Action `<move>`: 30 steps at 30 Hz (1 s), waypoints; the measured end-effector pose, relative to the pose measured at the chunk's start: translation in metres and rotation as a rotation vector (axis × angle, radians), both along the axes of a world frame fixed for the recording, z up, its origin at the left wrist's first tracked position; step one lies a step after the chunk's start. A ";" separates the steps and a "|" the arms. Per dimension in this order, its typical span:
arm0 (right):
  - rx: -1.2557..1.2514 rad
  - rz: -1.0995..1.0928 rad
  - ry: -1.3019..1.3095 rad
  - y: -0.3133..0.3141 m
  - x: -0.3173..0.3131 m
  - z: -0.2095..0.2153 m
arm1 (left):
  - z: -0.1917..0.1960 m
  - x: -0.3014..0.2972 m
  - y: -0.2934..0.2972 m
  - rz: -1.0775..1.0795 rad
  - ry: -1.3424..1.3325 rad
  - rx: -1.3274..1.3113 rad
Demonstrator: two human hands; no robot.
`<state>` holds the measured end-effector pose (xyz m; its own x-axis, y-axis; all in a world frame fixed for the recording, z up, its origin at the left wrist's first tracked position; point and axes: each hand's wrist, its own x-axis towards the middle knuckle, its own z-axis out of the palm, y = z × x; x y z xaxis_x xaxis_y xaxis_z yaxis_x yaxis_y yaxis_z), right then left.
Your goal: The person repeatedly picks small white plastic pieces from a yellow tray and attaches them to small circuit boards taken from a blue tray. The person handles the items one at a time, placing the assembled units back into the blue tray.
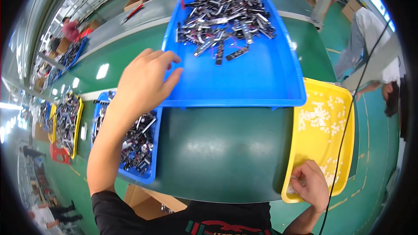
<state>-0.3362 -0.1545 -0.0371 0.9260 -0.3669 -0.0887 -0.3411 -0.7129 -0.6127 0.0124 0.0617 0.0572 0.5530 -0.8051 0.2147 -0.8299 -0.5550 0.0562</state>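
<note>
My left hand (150,76) hovers at the left rim of a large blue tray (235,82). Its thumb and index finger are apart, with nothing visible between them. The far part of that tray holds a heap of small dark circuit boards (224,15), some with silvery parts and thin wires. My right hand (311,185) is low inside a yellow tray (320,148), its fingers curled together. What those fingers hold, if anything, is hidden. Small white pieces (318,115) lie scattered in the yellow tray, some of them close beside this hand.
Beneath my left forearm stands a smaller blue bin (152,165) full of similar boards. A black cable (348,117) hangs across the yellow tray. An open cardboard box (150,200) sits below the green table's (222,152) near edge. Another person (374,39) is at the right.
</note>
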 end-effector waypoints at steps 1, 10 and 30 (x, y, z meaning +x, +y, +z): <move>0.004 0.009 -0.013 -0.001 0.000 0.000 | -0.009 0.012 -0.018 -0.015 0.021 0.067; -0.042 -0.176 -0.214 0.005 -0.007 -0.012 | -0.094 0.089 -0.096 -0.085 0.053 0.104; 0.210 -0.069 -0.720 0.043 0.036 0.010 | -0.029 -0.109 0.018 0.115 1.635 -1.106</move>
